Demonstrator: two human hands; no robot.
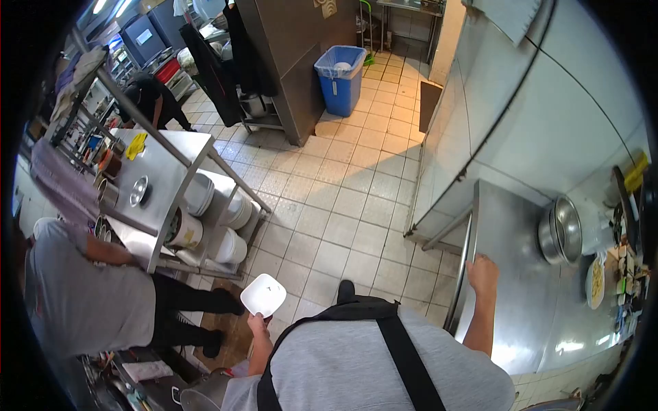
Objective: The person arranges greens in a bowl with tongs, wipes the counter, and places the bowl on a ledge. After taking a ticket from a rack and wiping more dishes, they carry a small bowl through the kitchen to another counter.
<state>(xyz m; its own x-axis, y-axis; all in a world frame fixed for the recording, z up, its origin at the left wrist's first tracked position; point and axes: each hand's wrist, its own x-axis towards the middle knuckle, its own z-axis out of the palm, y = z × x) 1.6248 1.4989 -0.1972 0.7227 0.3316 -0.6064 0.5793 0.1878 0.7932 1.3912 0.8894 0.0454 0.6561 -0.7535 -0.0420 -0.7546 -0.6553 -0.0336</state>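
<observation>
My left hand (258, 322) grips a small white square plate (263, 294) by its near edge, held out over the tiled floor. My right hand (482, 270) rests on the edge of a steel counter (514, 260) on my right, fingers curled over the rim. Further along that counter stands a stack of steel bowls (561, 233). I wear a grey shirt with black apron straps.
On the left a person in a grey shirt (82, 294) stands at a steel table (161, 175) with white buckets (229, 246) on its shelf. Another person in black (152, 96) bends over farther back. A blue bin (340, 79) stands by a dark cabinet. A plate of food (595, 281) lies at the right.
</observation>
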